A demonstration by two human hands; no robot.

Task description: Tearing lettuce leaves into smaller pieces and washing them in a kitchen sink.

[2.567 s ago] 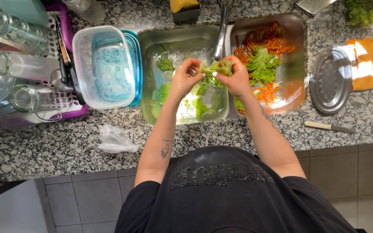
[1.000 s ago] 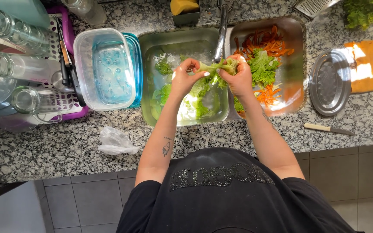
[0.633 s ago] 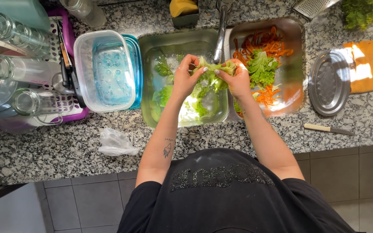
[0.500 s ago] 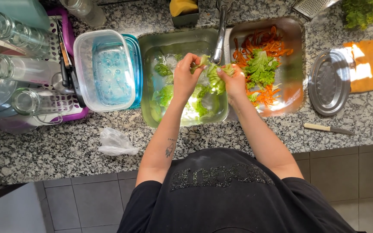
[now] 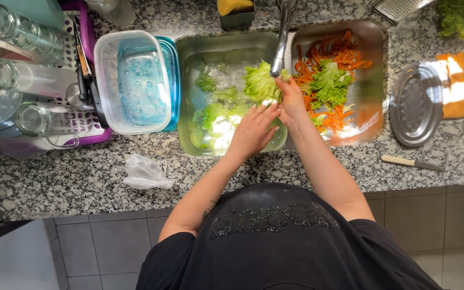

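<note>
Right hand [image 5: 292,101] grasps lettuce leaf [image 5: 261,81] under the tap [image 5: 280,40]; left hand [image 5: 253,129] open, just below.

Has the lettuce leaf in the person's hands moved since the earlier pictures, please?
Yes. The lettuce leaf has gone up and away from the person, now right beside the tap spout, held by the right hand.

— What is held over the left sink basin [image 5: 189,51]?
— A lettuce leaf [image 5: 260,81] is held under the faucet [image 5: 280,40] by the right hand [image 5: 291,99]; the left hand [image 5: 253,131] is spread open just below it.
— And beside it?
— Carrot strips [image 5: 345,53] and more lettuce are seen in the right basin [image 5: 374,64]; a knife [image 5: 412,162] is laid on the granite tabletop [image 5: 55,182].
</note>
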